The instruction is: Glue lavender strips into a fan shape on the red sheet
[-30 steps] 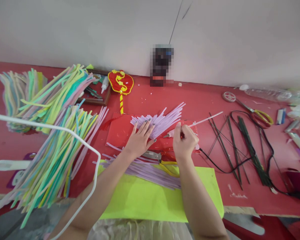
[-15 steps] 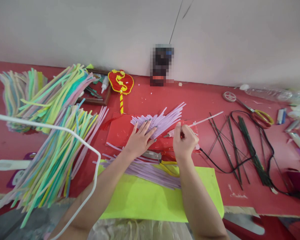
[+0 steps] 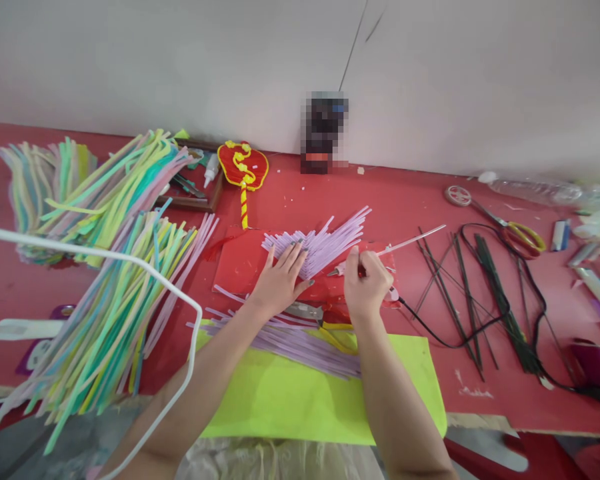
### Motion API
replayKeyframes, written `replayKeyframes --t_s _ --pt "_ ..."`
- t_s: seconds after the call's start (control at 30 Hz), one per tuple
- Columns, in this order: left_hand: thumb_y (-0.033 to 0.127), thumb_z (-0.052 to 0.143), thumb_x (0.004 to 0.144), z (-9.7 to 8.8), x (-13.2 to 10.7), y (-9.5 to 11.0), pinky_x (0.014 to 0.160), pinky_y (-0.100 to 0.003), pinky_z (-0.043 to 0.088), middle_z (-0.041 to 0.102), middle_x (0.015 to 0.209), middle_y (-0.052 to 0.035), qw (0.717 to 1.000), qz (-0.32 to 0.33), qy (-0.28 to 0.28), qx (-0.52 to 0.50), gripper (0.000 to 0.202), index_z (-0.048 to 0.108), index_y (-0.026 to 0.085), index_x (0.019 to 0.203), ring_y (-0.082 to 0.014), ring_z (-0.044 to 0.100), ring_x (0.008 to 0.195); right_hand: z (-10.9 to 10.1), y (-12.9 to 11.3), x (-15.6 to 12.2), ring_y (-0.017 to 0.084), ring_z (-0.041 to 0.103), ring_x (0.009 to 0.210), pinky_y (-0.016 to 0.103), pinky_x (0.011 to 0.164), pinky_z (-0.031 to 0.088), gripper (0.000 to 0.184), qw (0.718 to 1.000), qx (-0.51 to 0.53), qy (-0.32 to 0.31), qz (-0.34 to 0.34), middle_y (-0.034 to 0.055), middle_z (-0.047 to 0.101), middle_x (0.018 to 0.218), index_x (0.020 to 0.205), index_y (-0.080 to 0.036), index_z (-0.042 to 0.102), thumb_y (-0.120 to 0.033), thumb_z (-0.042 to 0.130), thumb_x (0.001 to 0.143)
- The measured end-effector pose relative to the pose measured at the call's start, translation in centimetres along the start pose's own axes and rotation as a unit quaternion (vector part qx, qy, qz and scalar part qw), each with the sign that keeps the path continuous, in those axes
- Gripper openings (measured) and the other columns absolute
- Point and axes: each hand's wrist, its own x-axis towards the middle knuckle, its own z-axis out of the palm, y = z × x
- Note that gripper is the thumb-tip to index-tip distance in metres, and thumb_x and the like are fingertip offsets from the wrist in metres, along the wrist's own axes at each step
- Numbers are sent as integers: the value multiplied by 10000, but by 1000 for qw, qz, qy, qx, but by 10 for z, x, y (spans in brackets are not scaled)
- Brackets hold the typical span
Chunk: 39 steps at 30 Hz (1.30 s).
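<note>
My left hand lies flat with fingers stretched out on lilac pipe cleaners, which form a pointed, fanned layer on a red board. My right hand is a closed fist beside the fan, thumb upward; what it holds, if anything, is hidden. Partly behind that fist lies a glue gun, its nozzle to the left and a clear glue stick out of its back. Below my left hand are pliers with yellow handles, and a loose bundle of lilac pipe cleaners on a yellow-green sheet.
Multicoloured pipe cleaners cover the left side, crossed by a white cable. A red and yellow fan-shaped ornament lies beside a wooden tray. To the right are dark green stems, scissors and a black cord.
My right fist has shifted slightly left over the glue gun. The left hand's fingers have drawn a little closer together, still flat on the lilac pipe cleaners.
</note>
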Motion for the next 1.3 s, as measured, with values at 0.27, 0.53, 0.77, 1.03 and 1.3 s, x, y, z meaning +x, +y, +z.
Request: replayKeyframes --t_s 0.27,0.53,0.77,1.03,1.3 --pt "480 307 958 -1 -1 -1 1162 -562 134 248 1552 -117 1000 5 1 10 576 330 184 1451 -253 233 1435 2 -3 0 88 266 493 250 529 245 429 1000 -1 -9 6 -75 251 497 556 -225 211 -298 433 916" --pt "473 356 948 -2 -1 -2 1148 -557 186 266 1544 -139 1000 9 6 -3 555 368 202 1432 -267 248 1428 2 -2 -3 86 273 483 245 525 263 428 1000 2 -13 7 -76 267 496 559 -228 204 -286 440 911" --pt "476 348 948 1 -2 -1 1144 -558 182 269 1541 -155 999 14 23 -25 558 368 189 1426 -281 248 1427 3 -4 -5 95 289 485 251 526 266 419 1000 -7 -22 -2 -73 279 497 560 -233 210 -280 441 906" --pt "165 418 913 -19 0 -29 1079 -407 341 564 1306 -92 941 -210 226 -140 312 561 212 1187 -203 503 1232 2 -26 -14 111 329 506 255 541 287 416 995 -19 -81 -57 -50 348 498 532 -229 275 -243 447 912" --pt "222 588 851 -22 -5 -60 875 -383 410 673 1014 -38 903 -341 209 -158 71 634 227 905 -227 603 966 23 -55 -57 245 532 1158 390 967 428 318 956 -46 -260 -125 151 618 1229 1137 -112 621 -278 443 933"
